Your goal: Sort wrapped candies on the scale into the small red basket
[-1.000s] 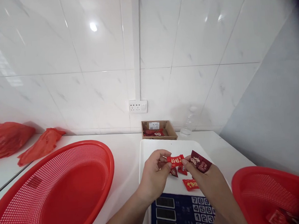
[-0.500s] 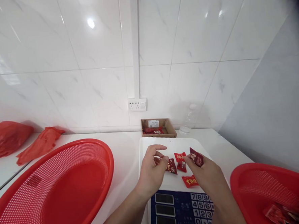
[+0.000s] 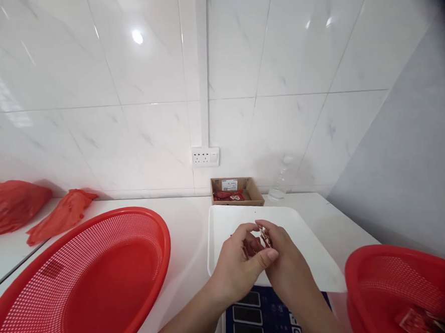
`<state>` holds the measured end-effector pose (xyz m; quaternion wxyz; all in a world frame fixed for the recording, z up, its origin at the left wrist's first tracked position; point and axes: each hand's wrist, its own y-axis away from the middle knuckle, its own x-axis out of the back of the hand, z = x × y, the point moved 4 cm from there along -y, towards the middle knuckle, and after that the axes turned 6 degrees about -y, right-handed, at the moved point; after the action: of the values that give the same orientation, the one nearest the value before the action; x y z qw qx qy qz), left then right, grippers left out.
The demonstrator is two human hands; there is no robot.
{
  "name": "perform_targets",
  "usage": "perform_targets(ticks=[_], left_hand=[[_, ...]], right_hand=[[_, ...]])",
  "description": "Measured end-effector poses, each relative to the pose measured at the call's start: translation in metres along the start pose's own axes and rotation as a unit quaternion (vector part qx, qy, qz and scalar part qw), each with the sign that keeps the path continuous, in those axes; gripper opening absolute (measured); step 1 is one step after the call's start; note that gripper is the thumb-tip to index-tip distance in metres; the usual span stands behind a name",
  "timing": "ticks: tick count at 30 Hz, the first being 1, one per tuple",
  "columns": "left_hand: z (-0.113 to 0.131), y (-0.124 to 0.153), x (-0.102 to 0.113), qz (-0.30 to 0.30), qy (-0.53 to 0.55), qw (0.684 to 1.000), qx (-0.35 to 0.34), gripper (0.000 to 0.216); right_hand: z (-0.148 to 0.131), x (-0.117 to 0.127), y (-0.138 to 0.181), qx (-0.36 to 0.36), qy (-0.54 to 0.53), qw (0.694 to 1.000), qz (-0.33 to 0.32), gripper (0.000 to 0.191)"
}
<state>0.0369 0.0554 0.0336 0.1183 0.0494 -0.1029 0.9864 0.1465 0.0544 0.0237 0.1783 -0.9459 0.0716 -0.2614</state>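
My left hand (image 3: 236,263) and my right hand (image 3: 284,255) are cupped together low over the white pan of a digital scale (image 3: 226,221). Between their curled fingers shows a small red wrapped packet (image 3: 265,238) with pale print. More red wrapping peeks out among the left fingers, so several packets seem gathered there, mostly hidden. The left thumb lies across toward the right hand. Below the wrists is the scale's dark blue panel (image 3: 267,309), its keys partly covered by my right forearm.
A large red mesh basket (image 3: 162,240) stands left, and another red basket (image 3: 364,258) holding packets stands right. Behind the scale are a small cardboard box (image 3: 254,192) with red packets and a clear plastic bottle (image 3: 278,183). Red plastic bags (image 3: 63,214) lie far left.
My hands have come together, the right moving left with its packet. The small red packets that lay on the pan between them are no longer visible there.
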Motion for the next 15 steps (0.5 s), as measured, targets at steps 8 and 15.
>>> perform_targets(ticks=[8, 15], left_hand=[[0.0, -0.003, 0.007, 0.052, 0.091, 0.995, -0.006, 0.019], [0.001, -0.001, 0.01, 0.076, 0.157, 0.984, 0.021, 0.011]], right_hand=[[-0.01, 0.004, 0.0, -0.014, -0.071, 0.996, -0.046, 0.044], [-0.004, 0.011, -0.001, -0.081, -0.193, 0.975, -0.076, 0.036]])
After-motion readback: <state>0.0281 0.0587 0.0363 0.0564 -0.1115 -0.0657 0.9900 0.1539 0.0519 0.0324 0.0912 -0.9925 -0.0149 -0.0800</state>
